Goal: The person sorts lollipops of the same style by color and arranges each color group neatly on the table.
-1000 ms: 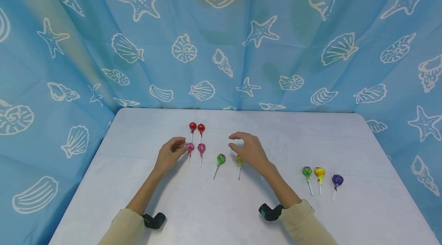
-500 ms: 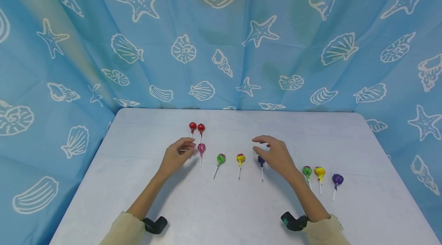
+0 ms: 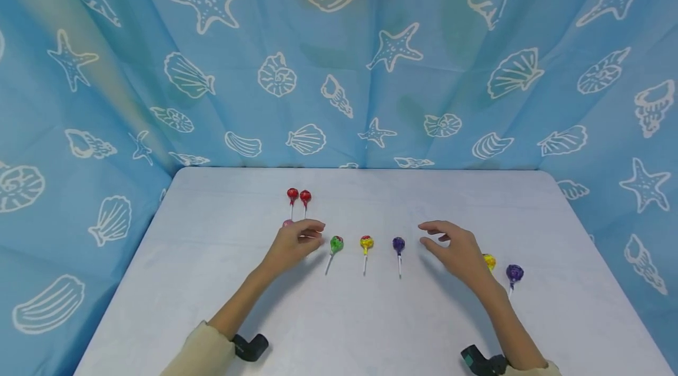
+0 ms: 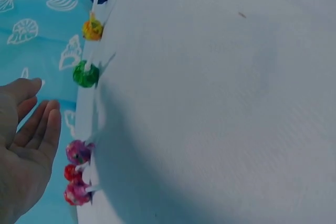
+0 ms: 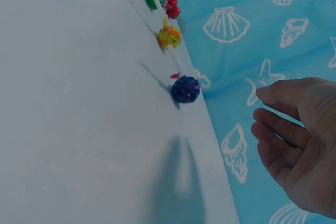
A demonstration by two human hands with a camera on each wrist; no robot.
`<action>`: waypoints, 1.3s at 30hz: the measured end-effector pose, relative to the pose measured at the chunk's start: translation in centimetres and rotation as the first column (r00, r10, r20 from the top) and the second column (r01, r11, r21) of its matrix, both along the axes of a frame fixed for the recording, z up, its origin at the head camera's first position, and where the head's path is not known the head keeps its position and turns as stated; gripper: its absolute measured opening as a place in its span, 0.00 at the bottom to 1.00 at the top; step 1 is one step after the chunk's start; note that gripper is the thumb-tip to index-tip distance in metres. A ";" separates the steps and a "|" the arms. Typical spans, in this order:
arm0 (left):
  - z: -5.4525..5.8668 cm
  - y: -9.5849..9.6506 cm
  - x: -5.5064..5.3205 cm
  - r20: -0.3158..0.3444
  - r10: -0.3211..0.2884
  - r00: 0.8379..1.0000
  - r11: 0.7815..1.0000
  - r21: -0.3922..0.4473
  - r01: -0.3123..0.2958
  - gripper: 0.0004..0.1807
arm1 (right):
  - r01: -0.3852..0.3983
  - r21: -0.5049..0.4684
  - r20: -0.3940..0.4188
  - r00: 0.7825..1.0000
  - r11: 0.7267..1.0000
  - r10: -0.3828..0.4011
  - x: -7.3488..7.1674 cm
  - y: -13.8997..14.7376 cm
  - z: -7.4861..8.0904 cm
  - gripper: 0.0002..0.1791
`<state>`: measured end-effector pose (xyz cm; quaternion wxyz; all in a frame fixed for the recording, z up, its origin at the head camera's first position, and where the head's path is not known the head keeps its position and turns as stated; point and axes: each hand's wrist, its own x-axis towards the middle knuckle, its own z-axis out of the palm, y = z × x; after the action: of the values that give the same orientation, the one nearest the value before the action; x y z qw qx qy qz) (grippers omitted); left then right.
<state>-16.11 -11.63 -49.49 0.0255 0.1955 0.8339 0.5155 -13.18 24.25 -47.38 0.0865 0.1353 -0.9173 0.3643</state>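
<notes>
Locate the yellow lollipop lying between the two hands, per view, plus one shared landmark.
Head: yellow lollipop just right of centre, lower half.
Left wrist: yellow lollipop at upper left.
Right wrist: yellow lollipop at upper middle.
Landmark: green lollipop, its neighbour in all three.

On the desk point(image 3: 339, 317) in front of you, a wrapped green lollipop point(image 3: 336, 244), a yellow one point(image 3: 366, 243) and a purple one point(image 3: 399, 245) lie spaced in a row, sticks toward you, the green one's slanting left.
</notes>
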 end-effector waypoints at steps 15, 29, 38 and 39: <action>-0.9 2.4 -0.3 0.007 -0.040 0.999 0.996 -0.076 0.040 0.17 | 0.114 0.006 0.045 0.992 0.993 -0.114 3.6 4.8 -1.3 0.16; -2.0 3.3 -0.5 0.000 -0.005 1.000 0.979 -0.202 0.005 0.15 | 0.179 0.078 0.100 0.978 0.981 -0.186 4.2 6.6 -1.6 0.17; -2.2 3.2 -0.3 0.005 -0.006 1.000 0.976 -0.217 0.007 0.13 | 0.174 0.099 0.063 0.982 0.980 -0.181 4.8 6.8 -2.6 0.17; -2.2 3.2 -0.3 0.004 -0.005 1.000 0.977 -0.215 0.006 0.13 | 0.176 0.102 0.063 0.981 0.979 -0.183 4.8 6.8 -2.6 0.17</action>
<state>-16.39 -8.43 -51.66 0.0493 0.1932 0.8842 0.4223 -8.39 31.08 -49.95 0.0792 0.0427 -0.9448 0.3151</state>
